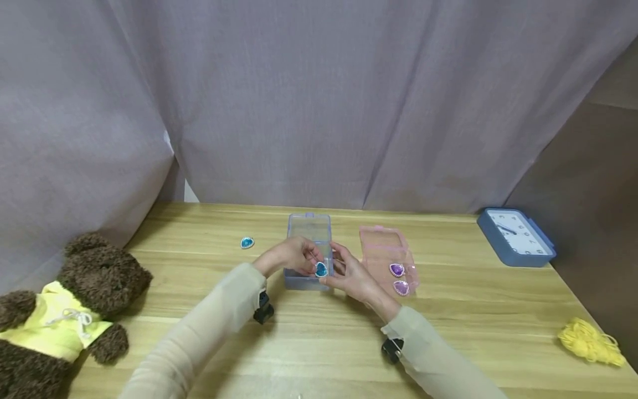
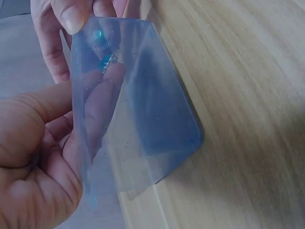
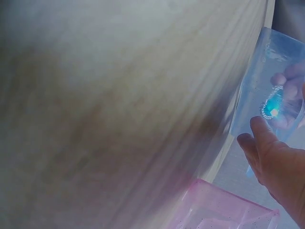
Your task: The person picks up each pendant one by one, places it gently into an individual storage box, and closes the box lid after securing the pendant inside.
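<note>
A clear blue plastic box (image 1: 306, 284) stands on the table with its lid (image 1: 309, 224) raised at the back. My left hand (image 1: 298, 256) reaches into it and pinches a blue heart-shaped gem (image 1: 321, 270) with a beaded silvery edge. Through the box wall (image 2: 157, 95) in the left wrist view, the fingertips show against the gem. My right hand (image 1: 353, 278) grips the box's right side, thumb at the front corner and fingers along the outer wall. Another blue heart-shaped gem (image 1: 247, 243) lies on the table left of the box.
Right of the box, an open pink clear box (image 1: 381, 238) has two purple heart-shaped gems (image 1: 396, 270) at it. A blue square clock (image 1: 518, 238) lies at the back right, yellow yarn (image 1: 590, 342) at the right edge. A brown teddy bear (image 1: 102, 274) is at the left.
</note>
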`<state>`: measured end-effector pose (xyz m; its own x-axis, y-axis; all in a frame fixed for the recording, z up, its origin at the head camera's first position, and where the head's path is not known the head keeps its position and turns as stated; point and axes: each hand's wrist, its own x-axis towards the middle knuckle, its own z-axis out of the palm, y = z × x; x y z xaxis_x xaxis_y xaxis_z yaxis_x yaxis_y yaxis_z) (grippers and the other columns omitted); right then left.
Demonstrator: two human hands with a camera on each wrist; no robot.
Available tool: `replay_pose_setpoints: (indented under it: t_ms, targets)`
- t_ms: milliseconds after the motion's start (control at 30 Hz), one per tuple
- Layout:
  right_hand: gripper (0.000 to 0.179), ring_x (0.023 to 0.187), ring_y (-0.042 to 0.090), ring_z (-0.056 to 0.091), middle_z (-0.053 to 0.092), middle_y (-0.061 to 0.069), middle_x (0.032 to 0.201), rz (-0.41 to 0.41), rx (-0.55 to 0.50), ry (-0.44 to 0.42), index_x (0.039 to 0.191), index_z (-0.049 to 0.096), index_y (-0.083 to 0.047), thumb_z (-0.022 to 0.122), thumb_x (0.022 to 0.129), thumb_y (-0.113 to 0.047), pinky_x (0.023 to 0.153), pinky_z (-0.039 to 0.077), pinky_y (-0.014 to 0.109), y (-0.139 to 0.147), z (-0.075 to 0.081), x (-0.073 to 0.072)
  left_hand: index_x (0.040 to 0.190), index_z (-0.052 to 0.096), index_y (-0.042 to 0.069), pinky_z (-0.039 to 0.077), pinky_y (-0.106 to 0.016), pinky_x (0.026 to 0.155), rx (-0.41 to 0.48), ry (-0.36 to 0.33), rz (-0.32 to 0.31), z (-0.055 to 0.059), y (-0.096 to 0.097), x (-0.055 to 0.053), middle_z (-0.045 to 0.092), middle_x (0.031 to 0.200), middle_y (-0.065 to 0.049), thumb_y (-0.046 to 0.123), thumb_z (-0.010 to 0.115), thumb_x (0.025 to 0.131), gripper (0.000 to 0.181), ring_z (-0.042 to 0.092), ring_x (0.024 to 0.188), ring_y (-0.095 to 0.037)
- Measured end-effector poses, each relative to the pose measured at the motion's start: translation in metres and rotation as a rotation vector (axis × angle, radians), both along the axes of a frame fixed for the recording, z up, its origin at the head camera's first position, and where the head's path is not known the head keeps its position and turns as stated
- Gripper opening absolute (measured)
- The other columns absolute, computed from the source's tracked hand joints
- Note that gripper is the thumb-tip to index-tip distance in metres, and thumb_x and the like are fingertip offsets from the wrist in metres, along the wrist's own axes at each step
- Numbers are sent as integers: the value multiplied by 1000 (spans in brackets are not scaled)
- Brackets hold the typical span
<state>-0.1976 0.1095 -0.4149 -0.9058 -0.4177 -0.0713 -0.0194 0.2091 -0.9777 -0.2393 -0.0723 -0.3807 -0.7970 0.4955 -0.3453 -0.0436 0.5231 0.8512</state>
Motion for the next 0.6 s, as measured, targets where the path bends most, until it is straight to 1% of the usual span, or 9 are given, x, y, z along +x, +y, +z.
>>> replay_pose_setpoints:
  t_ms: [167,300,467,600]
  targets:
    - [87,139,39,23,27,30,144,6,2,-5,148,12,1,68,82,2,109,32,42,0,0,0,100,64,-5,58,-24,65,-71,60,-15,-1,5,1,65,82,-10,-11,65,80,22,62,65,-12]
    - [88,139,38,22,25,29,146,15,5,-18,149,10,-1,68,83,0,109,33,42,0,1,0,96,66,-1,57,-21,62,-149,130,-54,-1,7,2,66,81,-7,-8,69,78,20,59,64,-10]
    - [89,140,36,22,24,27,147,7,13,-28,149,10,-3,69,82,0,108,34,41,-1,2,1,89,68,5,51,-17,56,-254,242,-113,-3,9,3,67,77,-2,-4,72,76,17,56,60,-7]
    - [88,139,38,22,24,28,147,7,17,-20,149,10,-1,69,82,-1,110,31,44,0,2,1,88,67,7,48,-16,59,-293,277,-143,-5,10,2,67,78,1,-2,72,77,15,56,65,-7]
